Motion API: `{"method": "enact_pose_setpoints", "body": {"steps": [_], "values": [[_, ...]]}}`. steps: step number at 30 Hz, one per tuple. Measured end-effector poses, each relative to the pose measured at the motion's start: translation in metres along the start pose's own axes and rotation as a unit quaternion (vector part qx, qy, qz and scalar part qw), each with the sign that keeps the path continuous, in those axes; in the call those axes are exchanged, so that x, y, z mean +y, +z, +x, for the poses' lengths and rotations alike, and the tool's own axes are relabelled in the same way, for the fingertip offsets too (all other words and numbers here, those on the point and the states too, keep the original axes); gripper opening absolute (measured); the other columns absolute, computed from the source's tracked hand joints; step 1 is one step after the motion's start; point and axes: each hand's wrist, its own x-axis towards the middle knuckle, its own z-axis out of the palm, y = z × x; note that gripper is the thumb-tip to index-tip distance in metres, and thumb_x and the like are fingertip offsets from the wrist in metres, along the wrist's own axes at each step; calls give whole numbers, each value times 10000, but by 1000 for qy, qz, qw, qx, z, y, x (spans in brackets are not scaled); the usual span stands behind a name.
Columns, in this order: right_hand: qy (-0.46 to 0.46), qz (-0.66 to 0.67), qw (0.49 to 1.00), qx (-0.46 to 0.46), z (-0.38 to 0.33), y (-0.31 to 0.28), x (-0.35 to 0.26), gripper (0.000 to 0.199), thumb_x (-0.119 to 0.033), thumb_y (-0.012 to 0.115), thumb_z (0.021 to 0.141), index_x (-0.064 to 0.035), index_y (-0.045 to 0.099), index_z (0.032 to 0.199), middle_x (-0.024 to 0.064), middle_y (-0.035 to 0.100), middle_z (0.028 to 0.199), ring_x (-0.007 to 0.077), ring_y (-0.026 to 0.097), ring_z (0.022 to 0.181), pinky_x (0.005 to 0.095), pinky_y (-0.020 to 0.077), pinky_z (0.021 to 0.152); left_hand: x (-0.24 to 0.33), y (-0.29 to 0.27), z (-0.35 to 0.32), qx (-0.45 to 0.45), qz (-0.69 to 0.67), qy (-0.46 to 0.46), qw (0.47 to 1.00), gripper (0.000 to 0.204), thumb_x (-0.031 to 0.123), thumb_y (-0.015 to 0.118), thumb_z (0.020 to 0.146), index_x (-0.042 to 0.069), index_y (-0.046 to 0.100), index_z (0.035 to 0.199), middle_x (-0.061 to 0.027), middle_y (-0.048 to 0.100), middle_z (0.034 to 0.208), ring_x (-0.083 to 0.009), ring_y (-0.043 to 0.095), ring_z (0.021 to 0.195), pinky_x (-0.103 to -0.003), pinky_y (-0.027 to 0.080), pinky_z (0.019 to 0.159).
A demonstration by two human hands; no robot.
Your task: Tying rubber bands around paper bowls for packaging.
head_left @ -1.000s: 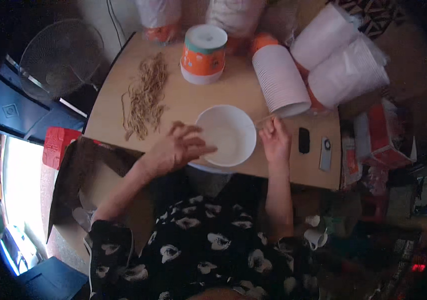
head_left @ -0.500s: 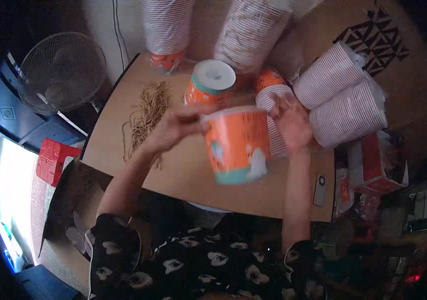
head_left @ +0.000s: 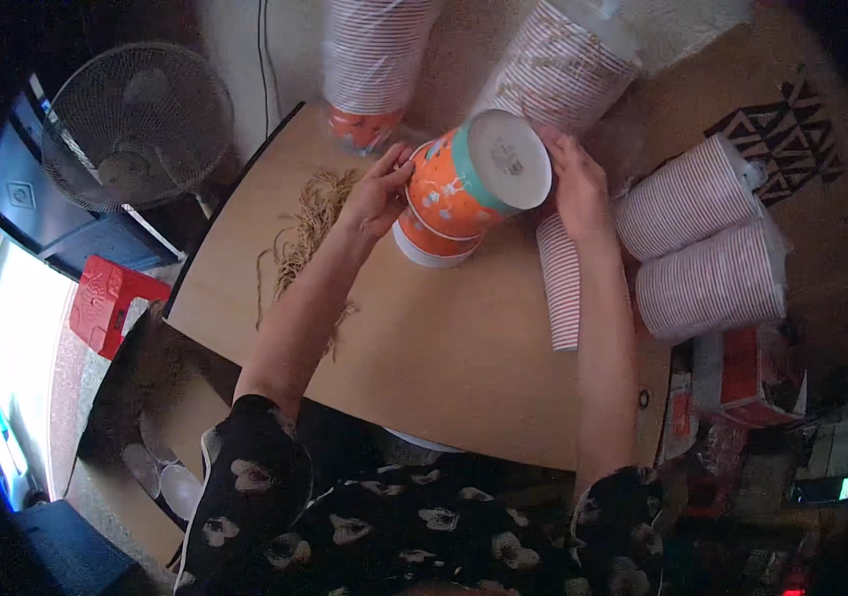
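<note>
An orange paper bucket (head_left: 444, 184) with a teal band and white base is tilted upside down over another orange paper bucket (head_left: 429, 244), whose white rim rests on the table. My left hand (head_left: 381, 194) grips the upper bucket's left side, fingers bent around it. At the base's right edge is my right hand (head_left: 578, 184), fingers stretched out along it; whether it touches the bucket is hard to see. Beside my right forearm lies a stack of striped paper buckets (head_left: 560, 283), partly covered by the arm.
Tan cords (head_left: 315, 219) lie in a tangle left of the buckets. Wrapped bucket stacks (head_left: 384, 60) stand at the back, and more wrapped stacks (head_left: 707, 273) lie to the right. A fan (head_left: 136, 124) and a red stool (head_left: 106, 303) are beyond the table's left edge.
The bucket held in front of me has moved away and been turned base-up over the standing one. Both hands have moved farther out over the table.
</note>
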Motion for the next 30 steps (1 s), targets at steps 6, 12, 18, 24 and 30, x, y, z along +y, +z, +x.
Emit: {"method": "enact_pose_setpoints", "body": {"steps": [6,12,18,24,30], "values": [[-108,-241,964,6,-1,9,42,381,-222,448,1029,-8,552,1326,122,603,1310,237,536,1238,329,346,1094,-11,-45,9,25,48,-18,998,453,54,623,935,51,509,1373,-5,644,1185,-106,610,997,-230,487,780],[-116,-321,939,30,-2,18,98,373,-154,392,1025,13,512,1336,178,587,1316,265,516,1272,354,359,1093,-23,-79,4,52,289,38,955,303,89,637,921,1,642,1211,-27,702,1066,-136,644,868,-261,516,737],[-86,-228,961,128,-16,45,106,386,-246,394,1048,-4,530,1316,164,598,1292,257,542,1235,361,376,1081,-41,-97,-4,147,624,321,698,273,110,640,906,65,671,1173,-147,681,1006,-178,630,933,-348,510,832],[-117,-158,946,257,-124,31,99,271,-125,572,985,19,579,1215,70,633,1041,141,605,1019,274,494,885,-99,25,-106,-10,497,300,814,152,142,627,953,19,602,1038,-70,589,979,-183,586,887,-294,493,741],[-62,-101,844,523,-285,-42,69,150,-145,591,980,-6,618,1030,22,617,918,85,580,783,222,484,695,-174,122,-132,-276,535,345,720,146,38,707,828,15,691,971,-144,670,979,-292,650,910,-364,526,766]]}}
